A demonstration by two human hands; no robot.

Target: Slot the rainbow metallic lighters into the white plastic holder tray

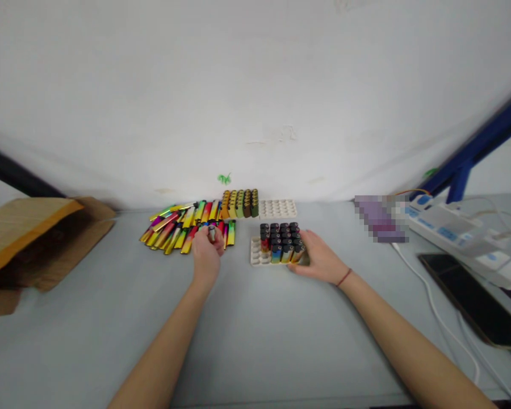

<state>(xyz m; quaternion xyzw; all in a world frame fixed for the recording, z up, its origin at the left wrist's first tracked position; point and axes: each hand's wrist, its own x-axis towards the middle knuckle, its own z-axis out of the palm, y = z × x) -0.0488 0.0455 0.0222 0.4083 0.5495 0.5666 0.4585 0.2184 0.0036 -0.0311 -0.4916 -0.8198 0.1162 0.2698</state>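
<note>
My left hand (207,253) is closed around a small dark-ended piece (212,232), mostly hidden by the fingers. It is over the near right side of a loose pile of shiny multicoloured flat pieces (168,233), which look like lighter casings. My right hand (319,257) clasps the right end of a white holed tray (255,258), thumb along the near edge and fingers up the side. Upright in this tray stand several colourful pieces with black tops (287,241); holes at its left end are bare.
Behind the tray are a block of upright gold-topped pieces (240,204) and a second white holed tray (277,208). An open cardboard box (46,244) is at left. At right lie a blurred purple object (378,218), a power strip (460,238), a phone (472,298) and white cables (428,295).
</note>
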